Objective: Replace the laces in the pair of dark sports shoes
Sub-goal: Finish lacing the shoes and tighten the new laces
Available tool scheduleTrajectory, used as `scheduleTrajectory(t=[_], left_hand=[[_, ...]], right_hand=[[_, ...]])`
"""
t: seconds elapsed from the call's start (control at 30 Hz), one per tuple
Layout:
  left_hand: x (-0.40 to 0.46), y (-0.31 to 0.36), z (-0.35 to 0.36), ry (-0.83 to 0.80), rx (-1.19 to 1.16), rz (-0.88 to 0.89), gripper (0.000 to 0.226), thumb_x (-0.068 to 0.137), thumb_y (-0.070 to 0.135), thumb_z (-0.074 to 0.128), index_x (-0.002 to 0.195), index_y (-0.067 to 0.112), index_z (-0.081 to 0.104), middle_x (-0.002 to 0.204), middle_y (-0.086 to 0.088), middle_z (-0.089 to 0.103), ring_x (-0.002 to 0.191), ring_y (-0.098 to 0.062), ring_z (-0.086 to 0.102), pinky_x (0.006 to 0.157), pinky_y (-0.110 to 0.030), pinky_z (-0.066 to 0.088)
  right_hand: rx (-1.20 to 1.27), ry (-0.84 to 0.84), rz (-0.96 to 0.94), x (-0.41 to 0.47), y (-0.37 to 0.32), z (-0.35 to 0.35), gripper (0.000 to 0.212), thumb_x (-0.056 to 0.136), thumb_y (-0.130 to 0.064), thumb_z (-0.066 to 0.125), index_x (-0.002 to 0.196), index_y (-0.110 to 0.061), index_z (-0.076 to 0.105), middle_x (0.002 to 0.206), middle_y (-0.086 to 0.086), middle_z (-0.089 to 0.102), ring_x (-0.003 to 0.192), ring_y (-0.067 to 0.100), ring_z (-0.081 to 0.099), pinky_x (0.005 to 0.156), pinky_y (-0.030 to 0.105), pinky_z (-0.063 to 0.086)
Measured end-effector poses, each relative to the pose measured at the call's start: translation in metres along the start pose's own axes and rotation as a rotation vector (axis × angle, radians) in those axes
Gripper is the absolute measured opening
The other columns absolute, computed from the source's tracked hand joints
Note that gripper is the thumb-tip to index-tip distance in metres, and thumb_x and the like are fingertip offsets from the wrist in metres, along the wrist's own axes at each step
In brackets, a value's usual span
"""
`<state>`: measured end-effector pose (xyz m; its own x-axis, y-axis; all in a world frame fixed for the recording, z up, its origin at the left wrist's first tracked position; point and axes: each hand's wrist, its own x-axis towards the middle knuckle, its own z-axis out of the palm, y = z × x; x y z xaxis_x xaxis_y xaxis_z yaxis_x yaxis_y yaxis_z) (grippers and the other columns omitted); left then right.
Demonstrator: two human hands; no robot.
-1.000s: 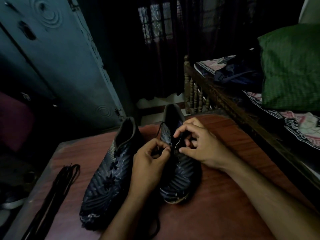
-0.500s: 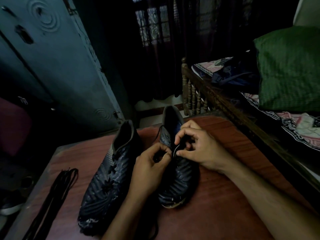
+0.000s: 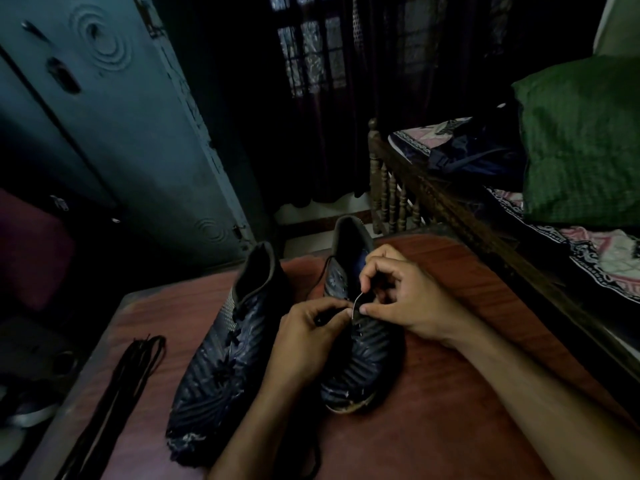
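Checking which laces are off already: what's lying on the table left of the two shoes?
A bundle of dark laces lies loose on the wooden table, apart from the left shoe. Its near end runs out of frame, so their number is unclear.

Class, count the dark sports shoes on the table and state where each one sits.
2. The left shoe lies untouched beside the right shoe, which sits under both hands. None seems hidden.
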<state>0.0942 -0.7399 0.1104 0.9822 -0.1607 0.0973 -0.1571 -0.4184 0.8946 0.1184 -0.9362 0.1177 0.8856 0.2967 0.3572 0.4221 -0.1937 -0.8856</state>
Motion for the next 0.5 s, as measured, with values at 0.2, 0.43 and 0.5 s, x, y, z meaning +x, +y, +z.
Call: scheduleTrajectory(t=[0.2,0.43,0.5], left_hand=[[0.0019,-0.0005,0.0001,-0.030,-0.082,-0.006,0.011,0.096,0.018,0.071,0.093,0.024,0.080,0.090,0.002,0.079,0.088,-0.015,0.074,0.086,-0.042,0.058],[0.0026,-0.0003,-0.0016,-0.067,-0.184,-0.058,0.013,0.098,0.016,0.068,0.094,0.021,0.080,0.089,-0.001,0.078,0.084,-0.014,0.071,0.081,-0.039,0.055],[0.0038,-0.0031,0.0004,-0.050,-0.115,-0.027,0.010,0.097,0.026,0.070,0.097,0.025,0.079,0.094,0.001,0.079,0.093,-0.018,0.074,0.092,-0.047,0.056]], right_hand=[[0.029,0.017,0.015,0.0000,0.0038,-0.0002,0.031,0.075,0.005,0.079,0.082,-0.021,0.063,0.104,-0.009,0.049,0.079,0.013,0.054,0.072,0.025,0.049],[0.070,0.024,0.018,0.0004,0.0059,0.0023,0.028,0.071,-0.003,0.078,0.078,-0.026,0.062,0.101,-0.012,0.050,0.076,0.010,0.051,0.070,0.026,0.047],[0.061,0.031,0.015,0.0012,0.0055,0.0028,0.026,0.069,-0.008,0.078,0.076,-0.026,0.060,0.098,-0.013,0.050,0.074,0.009,0.050,0.069,0.025,0.046]])
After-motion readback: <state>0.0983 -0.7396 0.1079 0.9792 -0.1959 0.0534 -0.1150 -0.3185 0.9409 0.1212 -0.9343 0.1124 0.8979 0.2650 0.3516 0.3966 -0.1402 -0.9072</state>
